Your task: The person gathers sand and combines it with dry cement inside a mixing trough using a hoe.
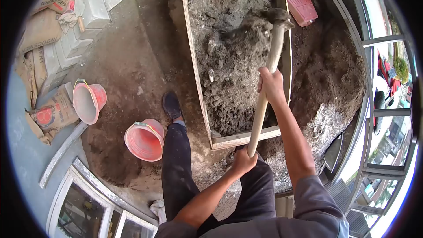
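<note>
Both my hands grip one long wooden handle (267, 83) of a digging tool. My right hand (271, 84) holds it high up, over a wooden-framed box (193, 53) filled with dark lumpy soil (231, 66). My left hand (243, 161) grips the handle's lower end, near the box's front board (240, 139). The tool's head (275, 17) is caked with soil and blurred, at the far part of the soil heap. My dark-trousered leg and shoe (172, 105) stand just left of the box.
Two pink buckets (144, 139) (89, 101) stand on the dirt floor to the left. Cement sacks (42, 26) lie stacked at the far left beside grey blocks (70, 35). A loose soil pile (328, 75) lies right of the box, a metal railing (374, 105) beyond it. A pink tray (302, 6) lies at the top.
</note>
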### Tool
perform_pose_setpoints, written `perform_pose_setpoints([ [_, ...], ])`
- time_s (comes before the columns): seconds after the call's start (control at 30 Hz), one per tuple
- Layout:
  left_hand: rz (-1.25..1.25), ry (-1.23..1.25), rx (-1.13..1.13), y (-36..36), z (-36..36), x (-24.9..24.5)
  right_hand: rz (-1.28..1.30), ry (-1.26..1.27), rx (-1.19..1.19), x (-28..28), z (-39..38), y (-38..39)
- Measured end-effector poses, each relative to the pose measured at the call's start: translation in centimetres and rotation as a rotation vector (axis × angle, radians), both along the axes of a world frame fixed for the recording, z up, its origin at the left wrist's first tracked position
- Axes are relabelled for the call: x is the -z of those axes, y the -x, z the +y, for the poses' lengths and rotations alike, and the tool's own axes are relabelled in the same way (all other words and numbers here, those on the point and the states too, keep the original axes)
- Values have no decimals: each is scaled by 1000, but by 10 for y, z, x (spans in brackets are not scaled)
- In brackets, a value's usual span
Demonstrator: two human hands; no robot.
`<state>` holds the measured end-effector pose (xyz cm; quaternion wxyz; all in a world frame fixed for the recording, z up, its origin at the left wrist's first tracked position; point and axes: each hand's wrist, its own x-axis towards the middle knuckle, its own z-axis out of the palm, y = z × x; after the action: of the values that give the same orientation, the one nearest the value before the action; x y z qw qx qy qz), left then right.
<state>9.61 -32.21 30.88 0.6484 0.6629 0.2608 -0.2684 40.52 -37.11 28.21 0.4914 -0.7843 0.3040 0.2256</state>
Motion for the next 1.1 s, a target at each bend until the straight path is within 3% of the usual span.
perform_pose_setpoints([
  [0.1, -112, -86, 35, -43, 16, -17, -151, -130, -10, -66, 19, -38],
  [0.2, -191, -115, 75, -133, 40, 1, -313, -159, -35, -84, 42, -122],
  [0.33, -34, -9, -19, -210, 70, 37, -258, -128, -49, -1, 79, -202],
  [0.37, 11, 48, -61, -215, 80, 53, -63, -38, -31, 28, 99, -204],
  [0.4, 38, 34, -55, -210, 87, 69, 21, -131, -50, 79, 102, -202],
  [0.43, 47, -60, -43, -198, 88, 83, 82, -25, -35, 120, 109, -195],
  [0.47, 91, -92, -5, -187, 95, 79, 79, -119, -86, 130, 105, -181],
  [0.6, 91, -180, 76, -126, 92, 75, 49, -164, -59, 93, 92, -120],
  [0.63, 165, -88, 55, -101, 84, 66, 38, -163, -39, 71, 86, -98],
  [0.73, -17, -107, 59, -32, 48, 55, -30, -101, -48, 11, 61, -39],
  [0.8, -98, -112, 68, -44, 33, 47, -164, -92, -10, -33, 53, -49],
  [0.9, -232, -63, 93, -138, 40, 34, -353, -16, -89, -67, 37, -116],
  [1.03, -80, 70, 157, -240, 53, 67, -410, 35, -70, -6, 31, -212],
  [1.1, -54, 82, 101, -246, 52, 97, -220, 46, -21, 77, 26, -232],
])
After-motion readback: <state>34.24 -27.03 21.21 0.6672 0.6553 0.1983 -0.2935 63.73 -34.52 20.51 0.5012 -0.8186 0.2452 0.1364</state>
